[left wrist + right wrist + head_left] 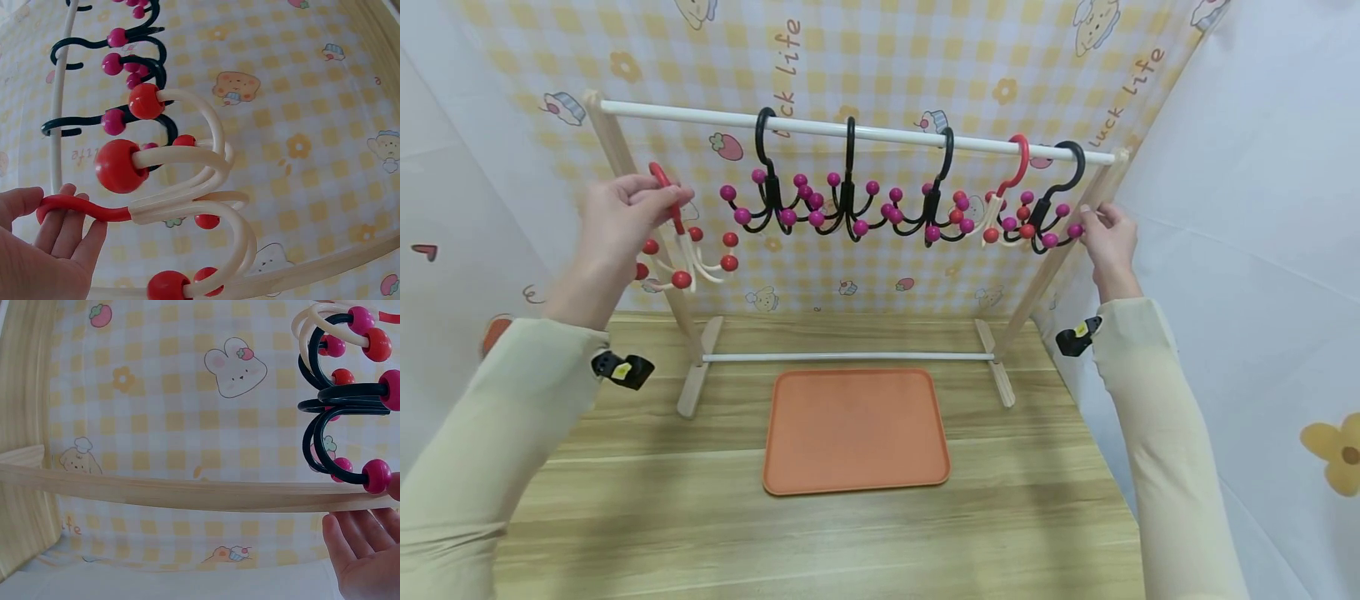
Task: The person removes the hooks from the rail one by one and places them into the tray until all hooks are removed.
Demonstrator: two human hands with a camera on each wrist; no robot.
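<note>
My left hand (632, 208) pinches the red hook of a multi-armed hanger (181, 209) with cream arms and red ball tips. Its hook is below the left part of the white rail (700, 115) in the head view. On the rail hang several black hangers (772, 196) with magenta balls, and one red-hooked cream hanger (992, 217) between the two rightmost black ones. My right hand (1112, 242) grips the right wooden post (219, 495), thumb and fingers on opposite sides. Its thumb is right by a magenta ball (377, 476) of the rightmost black hanger.
The rack's left post (613, 142) rises beside my left hand. A thin white lower bar (850, 357) joins the feet. An orange tray (857, 433) lies on the wooden table (850, 550) in front. Checked cloth (880, 58) hangs behind, with pale cloth on both sides.
</note>
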